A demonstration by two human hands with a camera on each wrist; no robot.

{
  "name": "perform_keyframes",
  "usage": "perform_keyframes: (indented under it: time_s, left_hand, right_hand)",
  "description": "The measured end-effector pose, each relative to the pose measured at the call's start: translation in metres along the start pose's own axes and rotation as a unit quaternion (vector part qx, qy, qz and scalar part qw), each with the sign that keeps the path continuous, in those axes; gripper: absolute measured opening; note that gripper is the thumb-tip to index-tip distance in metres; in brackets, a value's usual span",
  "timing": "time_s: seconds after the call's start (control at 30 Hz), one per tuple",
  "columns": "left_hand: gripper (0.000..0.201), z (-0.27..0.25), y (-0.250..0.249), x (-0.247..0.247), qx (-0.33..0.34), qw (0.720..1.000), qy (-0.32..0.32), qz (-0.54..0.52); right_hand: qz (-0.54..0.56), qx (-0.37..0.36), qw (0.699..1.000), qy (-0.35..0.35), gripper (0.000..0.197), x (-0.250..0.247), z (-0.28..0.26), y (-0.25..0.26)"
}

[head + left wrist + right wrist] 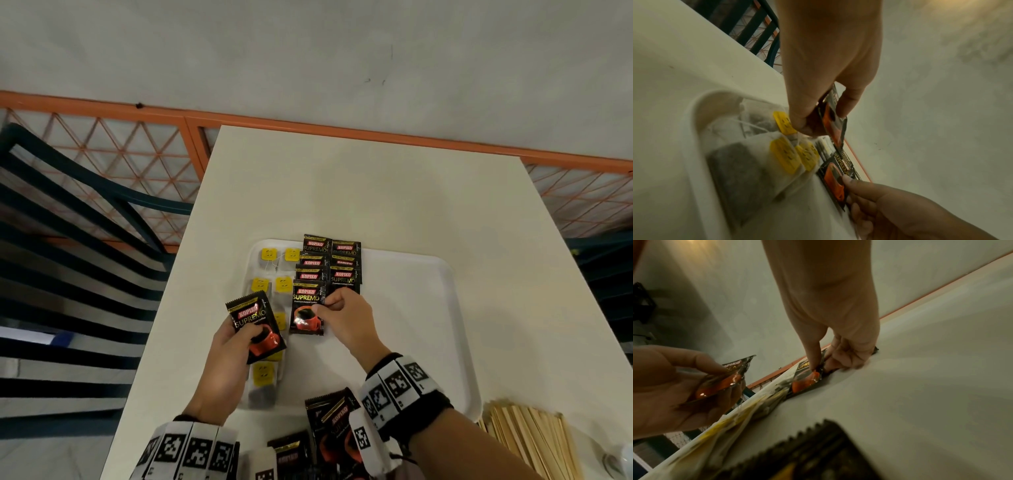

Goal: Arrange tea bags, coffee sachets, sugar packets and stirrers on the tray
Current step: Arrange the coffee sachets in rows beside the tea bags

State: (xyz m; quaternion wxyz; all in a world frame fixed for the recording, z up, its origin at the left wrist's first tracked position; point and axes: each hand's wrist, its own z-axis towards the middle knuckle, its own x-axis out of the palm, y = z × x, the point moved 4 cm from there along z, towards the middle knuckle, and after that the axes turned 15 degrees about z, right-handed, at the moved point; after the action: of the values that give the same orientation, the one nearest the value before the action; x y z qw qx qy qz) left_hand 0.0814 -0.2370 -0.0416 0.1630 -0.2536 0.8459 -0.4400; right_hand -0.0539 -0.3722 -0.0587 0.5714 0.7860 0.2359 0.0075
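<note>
Right hand (346, 317) is pinching the edge of a coffee sachet (307, 308) and setting it down on the tray (411, 308), at the near end of the left of two overlapping columns of sachets (329, 263) running away from the fingers. Left hand (226, 356) has its thumb and fingers clamped on a spare sachet (255, 325), held up tilted over the tea bags (270, 274), which sit in two columns just left of the coffee, right under that hand. More loose sachets (329, 425) are on the desk (342, 188) below the right wrist, and a pile of wooden stirrers (527, 435) sits off the tray to the right of that arm. I can't spot any sugar packets. What I'd worry about: these sachets are slick and shingled on top of each other, so if the right hand drags while letting go, the whole column could probably slide out of line. The spare in the left hand hangs low over the tea bags, and from the left wrist view the strings and yellow tags look loose, so a careless sweep could snag one and mess up that side. Also the right forearm is right over the loose pile, so pulling back could knock some around.
</note>
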Motion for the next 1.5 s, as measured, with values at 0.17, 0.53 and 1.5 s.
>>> perform_keyframes:
  time_s: [0.17, 0.53, 1.5]
  left_hand:
    - [0.028, 0.003, -0.002, 0.007, 0.003, 1.0, 0.012, 0.0]
    - [0.035, 0.003, -0.009, 0.021, 0.046, 0.998, 0.004, 0.049]
    - [0.034, -0.056, 0.041, 0.058, 0.225, 0.813, 0.135, 0.52]
  right_hand:
    - [-0.003, -0.015, 1.0, -0.014, 0.021, -0.001, 0.002, -0.004]
    - [0.007, -0.057, 0.997, 0.045, 0.022, 0.001, -0.019, 0.022]
    - [-0.043, -0.013, 0.994, -0.1, 0.022, -0.047, -0.004, -0.007]
